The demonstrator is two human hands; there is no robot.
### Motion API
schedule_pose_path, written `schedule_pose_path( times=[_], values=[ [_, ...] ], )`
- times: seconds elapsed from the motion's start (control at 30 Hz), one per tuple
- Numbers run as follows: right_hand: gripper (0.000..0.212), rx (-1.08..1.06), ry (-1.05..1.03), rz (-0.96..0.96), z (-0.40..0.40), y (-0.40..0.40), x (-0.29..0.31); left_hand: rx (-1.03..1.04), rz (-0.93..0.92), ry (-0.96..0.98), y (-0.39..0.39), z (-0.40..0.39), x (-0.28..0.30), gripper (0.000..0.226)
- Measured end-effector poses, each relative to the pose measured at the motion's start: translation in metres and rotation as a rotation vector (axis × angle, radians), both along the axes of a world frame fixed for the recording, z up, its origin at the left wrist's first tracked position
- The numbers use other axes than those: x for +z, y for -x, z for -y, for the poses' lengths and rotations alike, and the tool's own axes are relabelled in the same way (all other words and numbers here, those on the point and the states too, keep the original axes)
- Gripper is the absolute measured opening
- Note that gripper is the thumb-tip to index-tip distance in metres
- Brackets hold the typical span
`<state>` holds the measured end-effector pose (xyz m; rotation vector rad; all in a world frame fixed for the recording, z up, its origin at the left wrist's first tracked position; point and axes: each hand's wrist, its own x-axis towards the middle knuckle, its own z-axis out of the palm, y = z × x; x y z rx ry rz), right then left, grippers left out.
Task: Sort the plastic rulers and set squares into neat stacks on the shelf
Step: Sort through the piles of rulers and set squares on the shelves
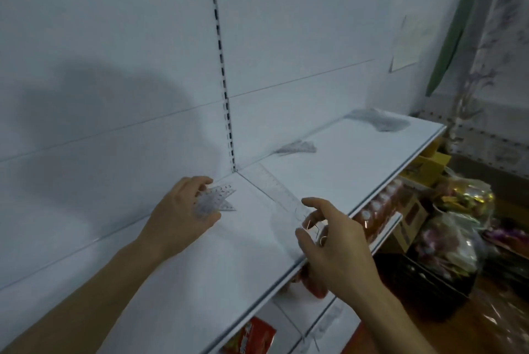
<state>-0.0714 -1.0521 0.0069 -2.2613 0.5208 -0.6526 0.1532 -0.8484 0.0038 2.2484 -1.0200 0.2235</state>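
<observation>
1. Up close, the left hand (183, 207) rests over the white shelf (229, 253), its fingers (200, 182) curled round a small fan of clear set squares (216, 199), whose printed corners stick out to the right of the hand.
2. Just to the right, the right hand (335, 242) hovers at the near end of a long clear ruler (282, 193); its thumb and forefinger are spread moderately wide and loosely bent, close to the ruler's end, but whether they touch it cannot be told through the blur.
3. That ruler lies flat on the shelf, running diagonally from the base of the slotted upright (221, 67) at the back panel toward the shelf's front edge.
4. Farther along the shelf, well apart from both hands, a small pile of clear set squares (297, 147) sits near the back panel.
5. Beyond it, at the far right end of the shelf, a larger heap of clear plastic pieces (378, 120) lies blurred; single pieces in it cannot be told apart.
6. Below the front edge, a lower shelf carries a row of bottles (378, 205) with orange-red contents, and a red packet (252, 336) shows at the bottom of the view.
7. On the right, bags wrapped in shiny plastic (458, 227) sit on the floor beside yellow boxes (429, 162).
</observation>
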Motion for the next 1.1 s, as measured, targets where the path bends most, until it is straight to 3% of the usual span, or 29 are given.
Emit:
schedule_pose_path(
  times=[0.2, 0.47, 0.7, 0.93, 1.1],
  values=[
    [0.043, 0.064, -0.038, 0.004, 0.022, -0.061, -0.009, 0.082, 0.045, -0.051, -0.028, -0.008, -0.017, 0.056],
    [0.045, 0.076, 0.004, 0.054, 0.065, -0.098, -0.013, 0.078, 0.098, -0.093, -0.039, 0.022, 0.003, 0.038],
    [0.045, -0.011, 0.055, 0.036, 0.173, -0.103, -0.014, -0.047, 0.11, -0.131, -0.049, 0.158, 0.004, 0.044],
    [0.046, -0.139, 0.078, -0.007, 0.336, -0.093, -0.007, -0.151, 0.131, -0.145, -0.049, 0.343, -0.003, 0.04],
    [0.046, -0.177, 0.086, -0.056, 0.445, -0.096, -0.006, -0.181, 0.089, -0.218, -0.045, 0.463, -0.013, 0.049]
  ],
)
